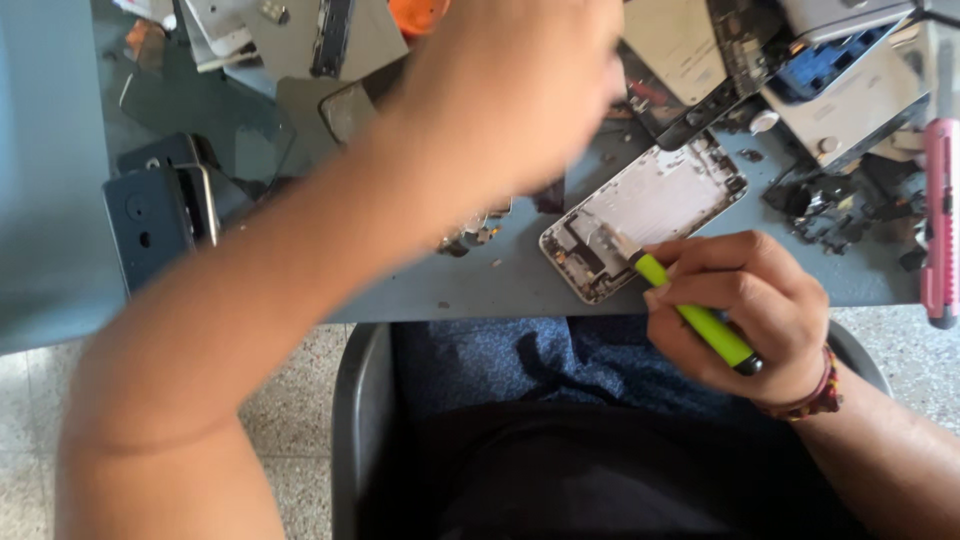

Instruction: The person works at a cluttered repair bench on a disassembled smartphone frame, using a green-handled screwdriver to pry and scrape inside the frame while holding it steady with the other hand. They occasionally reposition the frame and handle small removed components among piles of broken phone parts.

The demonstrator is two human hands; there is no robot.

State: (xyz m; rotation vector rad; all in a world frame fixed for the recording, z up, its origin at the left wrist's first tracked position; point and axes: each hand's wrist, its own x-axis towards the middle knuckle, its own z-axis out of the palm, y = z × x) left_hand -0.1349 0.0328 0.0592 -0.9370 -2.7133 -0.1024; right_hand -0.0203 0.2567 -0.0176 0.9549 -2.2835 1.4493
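My right hand (745,310) grips a lime-green screwdriver (700,320), its tip resting in the lower corner of an opened silver phone housing (650,205) that lies tilted on the grey bench. My left hand (510,85) is raised and blurred over the bench's middle, fingers curled. I cannot tell whether it holds anything. Small loose metal parts (470,232) lie just under the left forearm.
Dark phone bodies (160,215) and glass panels lie at the left. Phone shells, boards and a blue part (820,65) crowd the back right. A pink utility knife (940,220) sits at the right edge. The bench's front edge (480,300) runs above my lap.
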